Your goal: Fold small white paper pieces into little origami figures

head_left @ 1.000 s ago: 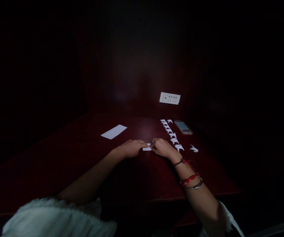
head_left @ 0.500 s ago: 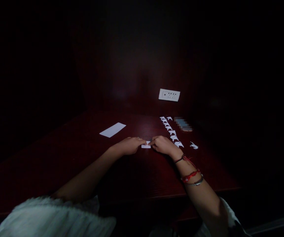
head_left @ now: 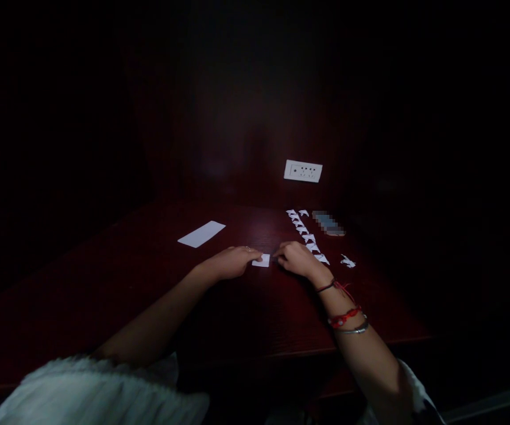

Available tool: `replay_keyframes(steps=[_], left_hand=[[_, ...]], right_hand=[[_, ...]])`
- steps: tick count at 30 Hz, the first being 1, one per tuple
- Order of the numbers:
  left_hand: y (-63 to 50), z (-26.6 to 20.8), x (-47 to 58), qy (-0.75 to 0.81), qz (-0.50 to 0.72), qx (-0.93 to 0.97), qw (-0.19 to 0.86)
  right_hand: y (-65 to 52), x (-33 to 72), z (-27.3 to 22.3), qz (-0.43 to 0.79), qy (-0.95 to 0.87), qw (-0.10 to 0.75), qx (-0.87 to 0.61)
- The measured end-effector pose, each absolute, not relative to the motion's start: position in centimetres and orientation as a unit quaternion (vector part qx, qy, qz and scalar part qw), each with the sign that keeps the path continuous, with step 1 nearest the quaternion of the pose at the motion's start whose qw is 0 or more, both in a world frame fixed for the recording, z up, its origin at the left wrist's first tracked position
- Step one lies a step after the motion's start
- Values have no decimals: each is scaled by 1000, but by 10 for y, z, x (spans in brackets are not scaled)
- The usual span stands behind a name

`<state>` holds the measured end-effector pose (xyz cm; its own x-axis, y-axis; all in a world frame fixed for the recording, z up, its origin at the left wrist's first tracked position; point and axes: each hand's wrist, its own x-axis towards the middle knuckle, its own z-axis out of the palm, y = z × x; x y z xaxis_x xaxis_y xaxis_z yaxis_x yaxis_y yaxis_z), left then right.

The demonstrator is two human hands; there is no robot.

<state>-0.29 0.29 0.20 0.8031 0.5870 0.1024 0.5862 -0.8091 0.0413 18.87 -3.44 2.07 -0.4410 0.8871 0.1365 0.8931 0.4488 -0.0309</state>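
A small folded piece of white paper (head_left: 262,261) lies on the dark red table in front of me. My left hand (head_left: 234,261) holds its left side, thumb on top and fingers closed; the fingers behind the thumb are partly hidden. Just right of the paper is my right hand (head_left: 297,258), apart from it by a small gap. Its index finger points toward the paper while the other fingers are loosely bent, with nothing visible in them. Beyond the right hand runs a slanting row of several small folded paper pieces (head_left: 300,225).
A flat white paper strip (head_left: 202,234) lies to the left. At the right are a phone (head_left: 328,224), blurred out, and a crumpled paper scrap (head_left: 347,261). A white socket plate (head_left: 303,171) is on the back wall. The surroundings are very dark.
My right hand has moved off the small paper, slightly to the right. The paper has turned a little and more of it shows; my left hand stays on it.
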Motion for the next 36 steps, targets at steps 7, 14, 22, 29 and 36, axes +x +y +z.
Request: replay_keyframes(steps=[7, 14, 22, 29, 36], left_hand=[[3, 1, -6, 332, 53, 942, -16], [1, -4, 0, 365, 68, 928, -25], [7, -9, 0, 361, 61, 930, 20], [15, -12, -3, 327, 62, 943, 21], [2, 0, 9, 342, 90, 936, -5]], right_hand=[[-24, 192, 9, -17, -885, 87, -457], [-16, 192, 4, 26, -881, 126, -456], [-6, 194, -2, 23, -833, 231, -503], [2, 187, -13, 172, -779, 279, -534], [9, 178, -18, 255, -704, 337, -571]])
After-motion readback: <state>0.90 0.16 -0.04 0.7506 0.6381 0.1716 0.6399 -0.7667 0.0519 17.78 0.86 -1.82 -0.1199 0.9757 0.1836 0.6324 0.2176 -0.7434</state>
